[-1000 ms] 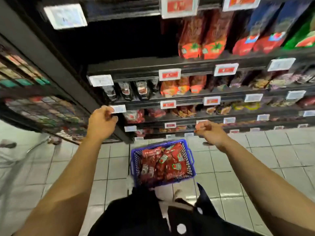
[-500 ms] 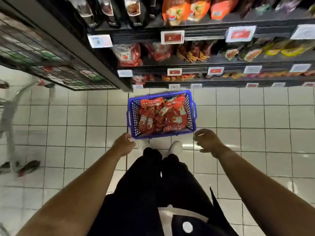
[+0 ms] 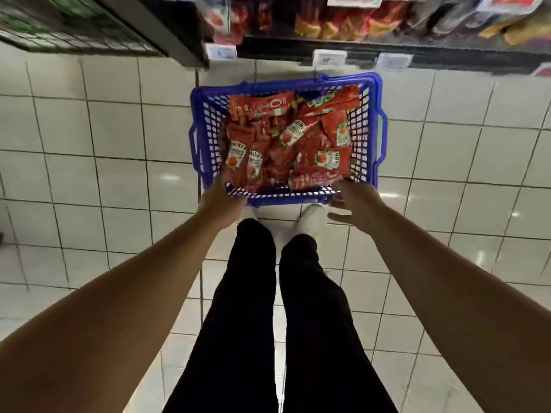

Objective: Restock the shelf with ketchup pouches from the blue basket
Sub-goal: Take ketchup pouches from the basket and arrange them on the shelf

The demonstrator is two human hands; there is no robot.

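We are standing on the tiled floor (image 3: 89,174) and looking straight down past our dark trousers, with the shelf (image 3: 328,44) running along the top of the view, its lower tiers already carrying blurred red and orange packets behind small price tags. We cannot tell from here which slot is waiting for the ketchup. The basket (image 3: 376,120) is sitting on the floor just in front of our white shoes and near the foot of the shelf, and it is holding a full, loose heap of pouches (image 3: 286,144), lying flat and overlapping at all angles, so we are judging that most of the restocking is still ahead of us. We are reaching both arms down towards the near rim. Our left hand (image 3: 222,204) is meeting the near left corner of the basket, but its fingers are hidden behind the hand and the rim, so we cannot tell whether they are gripping anything. Our right hand (image 3: 356,204) is hovering at the near right corner with its fingers spread and relaxed, holding nothing. No pouch is in either hand that we can see, so picking up, carrying and placing are all remaining.
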